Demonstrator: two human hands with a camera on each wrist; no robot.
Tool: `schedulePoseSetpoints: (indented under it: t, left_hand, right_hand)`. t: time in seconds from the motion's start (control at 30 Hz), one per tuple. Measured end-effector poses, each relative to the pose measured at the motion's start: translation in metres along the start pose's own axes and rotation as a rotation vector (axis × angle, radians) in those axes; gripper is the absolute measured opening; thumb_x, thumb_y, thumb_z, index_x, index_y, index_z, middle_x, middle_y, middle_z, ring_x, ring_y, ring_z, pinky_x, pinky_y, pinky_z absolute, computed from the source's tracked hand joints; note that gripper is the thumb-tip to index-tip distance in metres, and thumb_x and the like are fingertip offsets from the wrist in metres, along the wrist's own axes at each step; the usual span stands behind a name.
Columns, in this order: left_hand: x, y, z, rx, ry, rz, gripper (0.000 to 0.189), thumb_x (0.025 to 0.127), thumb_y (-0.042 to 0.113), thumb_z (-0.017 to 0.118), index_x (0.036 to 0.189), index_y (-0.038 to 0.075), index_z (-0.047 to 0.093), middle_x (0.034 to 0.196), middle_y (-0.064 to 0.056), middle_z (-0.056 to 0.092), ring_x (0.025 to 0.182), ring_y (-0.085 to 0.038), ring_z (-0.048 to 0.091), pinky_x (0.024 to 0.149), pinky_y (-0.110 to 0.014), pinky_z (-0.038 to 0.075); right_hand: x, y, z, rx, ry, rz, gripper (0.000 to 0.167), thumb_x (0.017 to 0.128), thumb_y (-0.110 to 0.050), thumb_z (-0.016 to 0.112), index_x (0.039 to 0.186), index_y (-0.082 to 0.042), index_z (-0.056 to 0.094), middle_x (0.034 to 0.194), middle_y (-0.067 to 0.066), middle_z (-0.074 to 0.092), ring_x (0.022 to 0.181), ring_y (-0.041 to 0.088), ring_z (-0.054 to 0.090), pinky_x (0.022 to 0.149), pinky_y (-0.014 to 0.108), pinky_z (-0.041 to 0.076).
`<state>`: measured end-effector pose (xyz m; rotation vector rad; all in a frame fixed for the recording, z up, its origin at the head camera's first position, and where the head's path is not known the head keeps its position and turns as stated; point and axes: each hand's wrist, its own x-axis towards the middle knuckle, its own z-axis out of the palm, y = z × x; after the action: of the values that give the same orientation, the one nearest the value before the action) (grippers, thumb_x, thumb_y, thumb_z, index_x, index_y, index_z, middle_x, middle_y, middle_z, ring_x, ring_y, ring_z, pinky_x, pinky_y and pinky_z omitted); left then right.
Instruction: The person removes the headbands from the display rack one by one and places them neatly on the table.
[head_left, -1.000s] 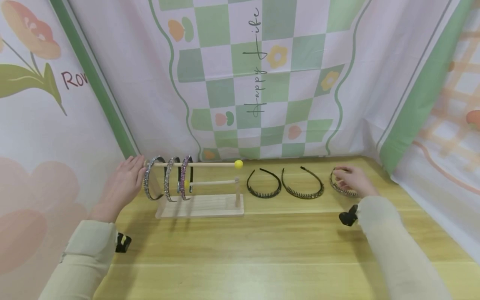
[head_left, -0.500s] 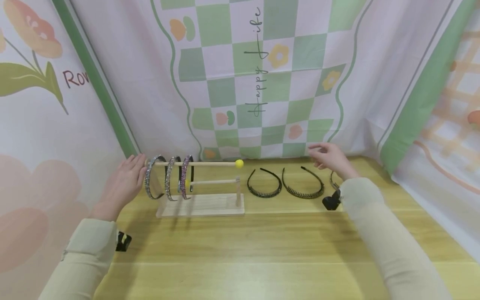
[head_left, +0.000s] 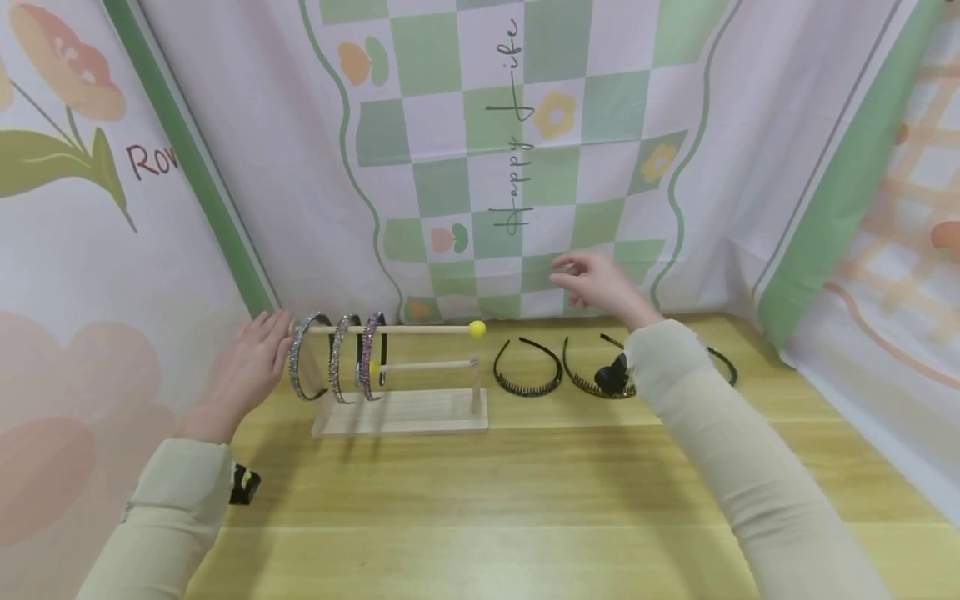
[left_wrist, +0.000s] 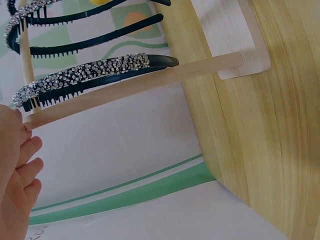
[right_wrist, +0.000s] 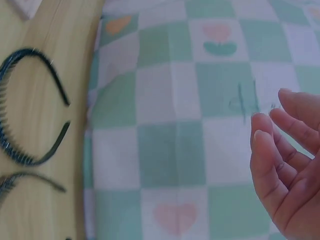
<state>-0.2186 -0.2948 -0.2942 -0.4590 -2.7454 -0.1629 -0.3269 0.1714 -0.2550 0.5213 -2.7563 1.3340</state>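
My left hand (head_left: 258,358) rests against the upper left end of a wooden rack (head_left: 397,421), its fingers straight. In the left wrist view, its fingertips lie right at the top of the rack's post (left_wrist: 125,92). Three rhinestone headbands hang on the upper rod: a grey-silver headband (head_left: 295,362), a silver headband (head_left: 337,358) and a purple headband (head_left: 367,358). Raised before the backdrop, my right hand (head_left: 596,283) holds nothing, its fingers loosely bent. Below it lie a dark toothed headband (head_left: 528,389) and a bronze toothed headband (head_left: 585,385), the latter partly hidden by the wrist camera.
A third toothed headband (head_left: 726,362) lies farther right, mostly behind the right sleeve (head_left: 697,400). The rack's lower rod (head_left: 427,364) and upper rod have yellow ball ends. A checkered cloth (head_left: 495,183) hangs behind the wooden table (head_left: 465,508), with cloth at both sides.
My right hand has left the rightmost headband, rising and moving left with nothing in it. That headband stays on the table. The left hand and the rack have not moved.
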Motion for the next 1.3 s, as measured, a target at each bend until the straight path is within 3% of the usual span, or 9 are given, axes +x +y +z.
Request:
schedulePoseSetpoints:
  t: [0.23, 0.43, 0.63, 0.77, 1.07, 1.3]
  left_hand:
    - [0.000, -0.002, 0.001, 0.012, 0.021, 0.022, 0.046, 0.100, 0.013, 0.037, 0.135, -0.015, 0.028, 0.137, -0.034, 0.029, 0.126, -0.049, 0.024, 0.111, -0.046, 0.009]
    - [-0.001, -0.002, 0.001, 0.013, 0.021, 0.030, 0.046, 0.100, 0.013, 0.037, 0.135, -0.015, 0.028, 0.137, -0.034, 0.029, 0.126, -0.049, 0.025, 0.111, -0.046, 0.008]
    - [-0.001, -0.001, 0.001, 0.011, 0.030, 0.030, 0.046, 0.100, 0.013, 0.037, 0.134, -0.015, 0.029, 0.136, -0.034, 0.030, 0.125, -0.050, 0.026, 0.111, -0.047, 0.010]
    - [-0.001, 0.001, -0.001, 0.001, 0.003, 0.006, 0.047, 0.101, 0.016, 0.034, 0.136, -0.014, 0.027, 0.138, -0.033, 0.028, 0.127, -0.049, 0.024, 0.111, -0.046, 0.008]
    - [-0.001, 0.001, -0.001, -0.020, -0.017, -0.015, 0.049, 0.102, 0.019, 0.031, 0.137, -0.013, 0.024, 0.140, -0.033, 0.025, 0.129, -0.048, 0.020, 0.111, -0.045, 0.006]
    - [-0.001, -0.001, 0.001, -0.024, -0.006, -0.015, 0.049, 0.102, 0.019, 0.030, 0.138, -0.013, 0.024, 0.140, -0.033, 0.025, 0.129, -0.048, 0.020, 0.111, -0.046, 0.008]
  right_hand:
    - [0.003, -0.036, 0.020, 0.005, -0.032, -0.071, 0.038, 0.092, -0.017, 0.058, 0.126, -0.003, 0.052, 0.101, 0.017, 0.060, 0.071, 0.034, 0.061, 0.058, 0.036, 0.056]
    - [0.006, -0.057, 0.035, 0.033, -0.080, -0.112, 0.037, 0.092, -0.017, 0.058, 0.126, -0.003, 0.052, 0.103, 0.017, 0.058, 0.065, 0.026, 0.060, 0.059, 0.037, 0.056]
    - [0.008, -0.077, 0.051, 0.048, -0.101, -0.127, 0.034, 0.091, -0.018, 0.059, 0.123, -0.007, 0.055, 0.103, 0.013, 0.058, 0.067, 0.029, 0.060, 0.058, 0.034, 0.055]
    - [0.008, -0.090, 0.063, 0.064, -0.136, -0.138, 0.033, 0.091, -0.017, 0.059, 0.123, -0.008, 0.055, 0.103, 0.011, 0.058, 0.066, 0.028, 0.060, 0.060, 0.037, 0.056]
    - [0.007, -0.107, 0.098, 0.094, -0.211, -0.143, 0.034, 0.091, -0.020, 0.060, 0.124, -0.010, 0.054, 0.109, 0.009, 0.056, 0.066, 0.029, 0.060, 0.064, 0.041, 0.056]
    - [0.008, -0.117, 0.124, 0.164, -0.244, -0.109, 0.040, 0.089, -0.018, 0.062, 0.126, -0.010, 0.051, 0.111, 0.008, 0.056, 0.067, 0.025, 0.062, 0.059, 0.031, 0.056]
